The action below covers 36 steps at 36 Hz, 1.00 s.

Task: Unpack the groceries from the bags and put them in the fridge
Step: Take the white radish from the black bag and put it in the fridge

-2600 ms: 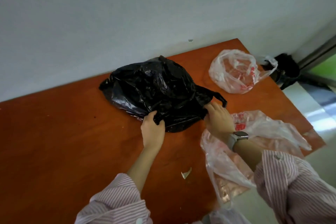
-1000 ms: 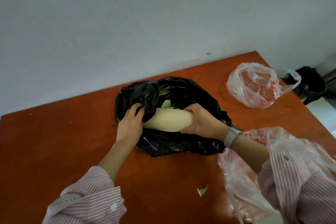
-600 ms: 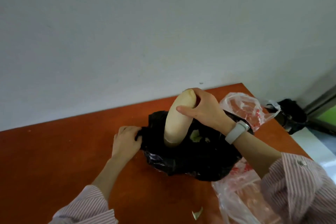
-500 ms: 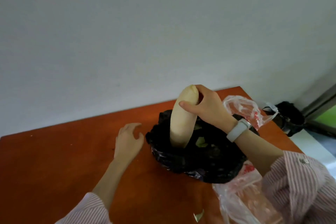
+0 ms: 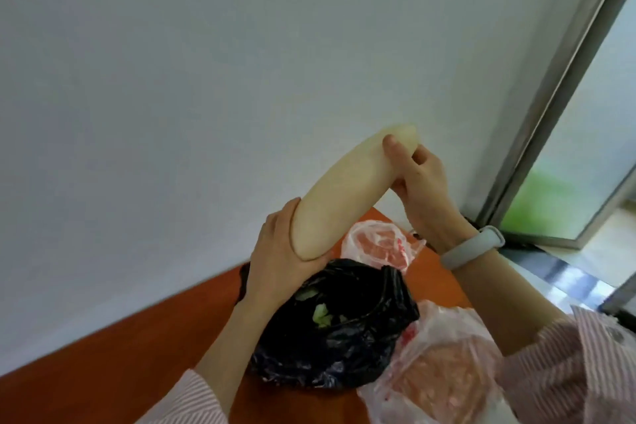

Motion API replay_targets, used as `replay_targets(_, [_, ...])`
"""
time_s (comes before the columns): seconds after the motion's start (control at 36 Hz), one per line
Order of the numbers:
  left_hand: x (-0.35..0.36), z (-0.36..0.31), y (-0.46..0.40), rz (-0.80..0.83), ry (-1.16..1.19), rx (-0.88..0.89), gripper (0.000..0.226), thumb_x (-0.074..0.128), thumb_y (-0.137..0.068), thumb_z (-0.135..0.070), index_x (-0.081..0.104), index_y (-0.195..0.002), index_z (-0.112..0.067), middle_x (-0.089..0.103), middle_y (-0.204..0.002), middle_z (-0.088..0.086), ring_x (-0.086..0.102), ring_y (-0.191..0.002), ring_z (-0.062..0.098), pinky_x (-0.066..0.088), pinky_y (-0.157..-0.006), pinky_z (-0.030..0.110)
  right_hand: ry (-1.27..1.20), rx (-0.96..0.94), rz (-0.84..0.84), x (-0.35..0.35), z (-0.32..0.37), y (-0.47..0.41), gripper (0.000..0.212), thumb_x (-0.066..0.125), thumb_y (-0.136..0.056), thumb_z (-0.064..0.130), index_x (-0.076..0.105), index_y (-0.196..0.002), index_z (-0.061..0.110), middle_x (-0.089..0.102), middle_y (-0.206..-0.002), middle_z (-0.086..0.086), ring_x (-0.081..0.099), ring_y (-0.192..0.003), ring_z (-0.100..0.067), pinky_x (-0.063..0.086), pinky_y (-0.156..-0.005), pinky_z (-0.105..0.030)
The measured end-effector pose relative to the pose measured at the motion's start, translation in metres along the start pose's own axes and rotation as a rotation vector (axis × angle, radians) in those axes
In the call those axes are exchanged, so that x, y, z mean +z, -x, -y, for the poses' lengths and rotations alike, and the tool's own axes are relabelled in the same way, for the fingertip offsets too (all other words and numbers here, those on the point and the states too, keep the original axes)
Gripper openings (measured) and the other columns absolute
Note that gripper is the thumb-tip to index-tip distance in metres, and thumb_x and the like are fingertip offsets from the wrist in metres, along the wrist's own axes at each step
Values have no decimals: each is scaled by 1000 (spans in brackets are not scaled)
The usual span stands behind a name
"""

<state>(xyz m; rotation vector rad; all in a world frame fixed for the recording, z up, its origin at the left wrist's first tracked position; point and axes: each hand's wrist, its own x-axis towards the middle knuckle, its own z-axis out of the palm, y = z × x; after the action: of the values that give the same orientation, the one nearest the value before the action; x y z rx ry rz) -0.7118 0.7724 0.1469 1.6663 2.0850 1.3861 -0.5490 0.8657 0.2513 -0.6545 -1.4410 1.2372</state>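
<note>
Head view, white radish (image 5: 347, 189) now lifted clear above black bag (image 5: 344, 330), left hand (image 5: 278, 262) newly cupping its base, right hand (image 5: 418, 182) gripping top

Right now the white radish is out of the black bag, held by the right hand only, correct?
Not quite. The head view shows both hands on the white radish: the right hand grips its upper end, the left hand cups its lower end. It is out of the black bag.

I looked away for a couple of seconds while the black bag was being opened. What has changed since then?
The right hand pulled the white radish up out of the black bag. The left hand let go of the bag and now grips the radish's lower end, so both hands hold it above the table. The bag, now open, and the two clear bags stayed on the table.
</note>
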Motion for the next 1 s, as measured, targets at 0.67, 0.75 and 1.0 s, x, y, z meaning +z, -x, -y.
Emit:
replay_targets(0.67, [331, -350, 204, 826, 957, -300, 80, 70, -61, -60, 42, -128, -25, 58, -118, 0, 58, -107, 20, 50, -92, 42, 654, 388, -333, -408, 37, 312, 82, 71, -77, 38, 18, -138, 27, 41, -120, 6, 49, -103, -11, 50, -74, -19])
replay_targets(0.75, [375, -398, 235, 1046, 863, -162, 54, 63, -76, -48, 48, -121, -21, 60, -115, -4, 60, -103, 13, 52, -83, 30, 663, 440, -511, -466, 51, 355, 85, 68, -70, 50, 21, -137, 28, 42, -124, 1, 49, -105, -16, 53, -82, -31])
replay_targets(1.0, [521, -542, 330, 1354, 1017, -69, 91, 78, -71, -26, 20, -142, -34, 52, -128, -3, 60, -108, 14, 56, -80, 39, 776, 501, -886, -625, 107, 461, 67, 68, -71, 35, 35, -128, 29, 49, -112, 6, 52, -88, -3, 47, -58, -12])
